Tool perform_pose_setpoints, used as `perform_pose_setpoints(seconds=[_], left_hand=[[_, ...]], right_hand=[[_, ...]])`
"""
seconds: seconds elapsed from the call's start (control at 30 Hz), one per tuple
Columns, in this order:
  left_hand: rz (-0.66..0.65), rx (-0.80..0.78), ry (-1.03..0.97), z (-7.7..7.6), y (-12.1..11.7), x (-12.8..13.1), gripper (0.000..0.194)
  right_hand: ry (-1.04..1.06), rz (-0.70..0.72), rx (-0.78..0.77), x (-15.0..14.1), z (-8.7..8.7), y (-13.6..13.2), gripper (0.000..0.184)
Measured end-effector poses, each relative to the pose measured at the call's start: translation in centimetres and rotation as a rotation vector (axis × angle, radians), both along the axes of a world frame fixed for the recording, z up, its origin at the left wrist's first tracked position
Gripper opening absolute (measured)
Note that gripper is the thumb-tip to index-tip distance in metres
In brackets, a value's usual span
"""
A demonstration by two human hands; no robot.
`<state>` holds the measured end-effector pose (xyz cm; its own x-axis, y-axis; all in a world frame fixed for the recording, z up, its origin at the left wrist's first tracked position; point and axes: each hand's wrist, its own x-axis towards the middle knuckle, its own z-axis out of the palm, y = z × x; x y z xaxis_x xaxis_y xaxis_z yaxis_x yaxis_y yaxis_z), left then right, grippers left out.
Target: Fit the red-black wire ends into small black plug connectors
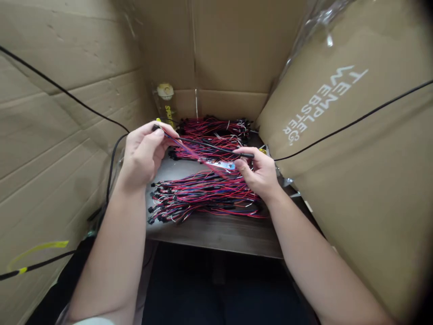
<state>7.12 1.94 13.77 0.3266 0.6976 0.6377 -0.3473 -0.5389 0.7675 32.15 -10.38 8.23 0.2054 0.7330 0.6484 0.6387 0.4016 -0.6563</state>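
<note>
My left hand (144, 149) pinches one end of a wire harness (209, 145) that has a black sleeve and thin red and blue wires. At the other end my right hand (259, 171) grips the black sleeve between thumb and fingers. The harness stretches between both hands above the table, some of its wires blurred. Beneath it, a bundle of red, blue and black wire harnesses (206, 192) lies at the front, with black connectors at its left end. More harness bundles (213, 126) lie farther back. A small light-blue printed piece (223, 165) shows beside my right fingertips.
Tall cardboard walls stand left (67, 135), behind (230, 45) and right (358, 149). A yellow tape measure-like strip with a pale round top (165, 91) is at the back left. Black cables (355, 121) cross both sides. The table's front edge (216, 246) lies near my lap.
</note>
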Motion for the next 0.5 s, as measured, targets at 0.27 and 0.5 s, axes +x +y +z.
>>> perform_pose_setpoints(seconds=[0.27,0.5], left_hand=[[-0.318,-0.157,0.406,-4.4,4.6,-0.7,0.029],[-0.402,-0.186,0.522,-5.0,2.9,-0.5,0.038]], right_hand=[[-0.097,-0.186,-0.252,1.5,0.6,-0.6,0.032],[-0.255,-0.115,0.011,-1.2,0.0,-0.3,0.028]])
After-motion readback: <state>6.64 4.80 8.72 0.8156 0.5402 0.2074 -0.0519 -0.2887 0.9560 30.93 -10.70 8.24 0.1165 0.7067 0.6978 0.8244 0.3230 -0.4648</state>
